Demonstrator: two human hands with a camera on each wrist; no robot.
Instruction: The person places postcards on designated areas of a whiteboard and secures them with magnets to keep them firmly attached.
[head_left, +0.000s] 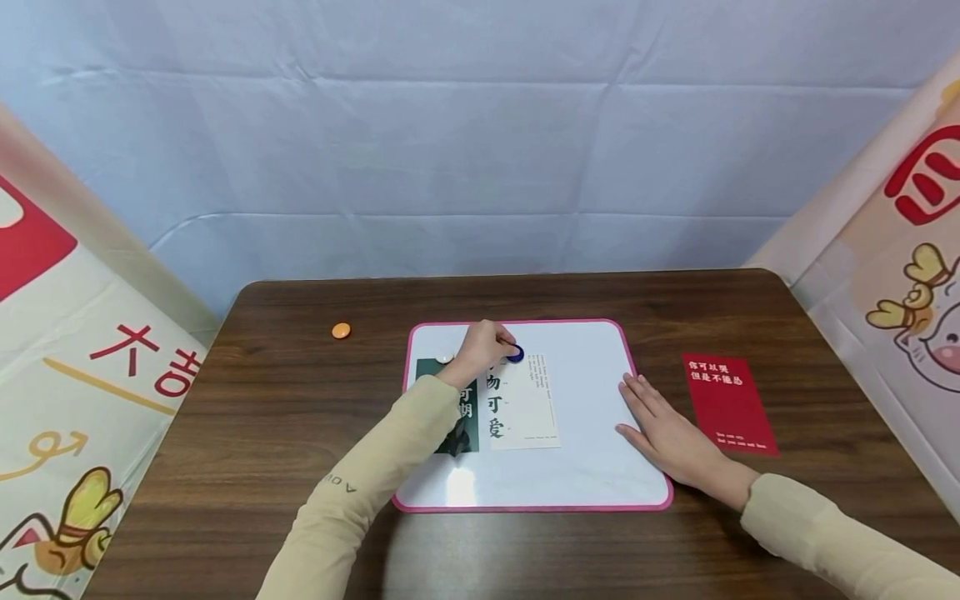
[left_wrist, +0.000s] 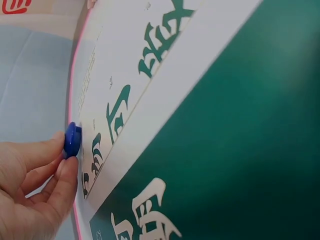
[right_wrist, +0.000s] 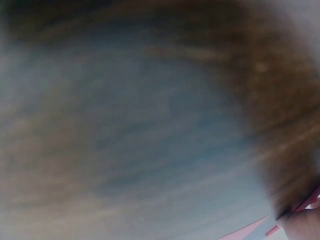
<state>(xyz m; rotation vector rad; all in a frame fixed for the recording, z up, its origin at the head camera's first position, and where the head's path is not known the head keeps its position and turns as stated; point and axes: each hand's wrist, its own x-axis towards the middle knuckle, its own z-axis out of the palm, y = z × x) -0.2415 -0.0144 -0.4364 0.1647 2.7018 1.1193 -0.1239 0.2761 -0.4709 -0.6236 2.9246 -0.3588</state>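
Two fingertips (left_wrist: pixel 62 172) of the left hand (head_left: pixel 483 348) pinch a blue magnet (left_wrist: pixel 73 139), a small round glossy disc seen edge-on from the left wrist. The magnet sits on the top edge of a white card (head_left: pixel 525 404) printed with dark brush characters, near the far edge of the whiteboard (head_left: pixel 600 467). Just left of the white card lies a green card (head_left: pixel 459 417) with pale characters, partly hidden by the left sleeve; a white magnet (head_left: pixel 446 357) rests at its top corner, beside the left hand.

The right hand (head_left: pixel 667 433) lies flat, fingers straight and together, pressing the right edge of the whiteboard, half on the board and half on the table (head_left: pixel 300 433). The right wrist view is blurred and shows only the table surface.

The whiteboard has a pink rim with rounded corners; its right half and near strip are bare white. A red card (head_left: pixel 729 404) lies on the table just right of the right hand, apart from the board. An orange magnet (head_left: pixel 341 331) lies on the table, well left of the board's far corner.
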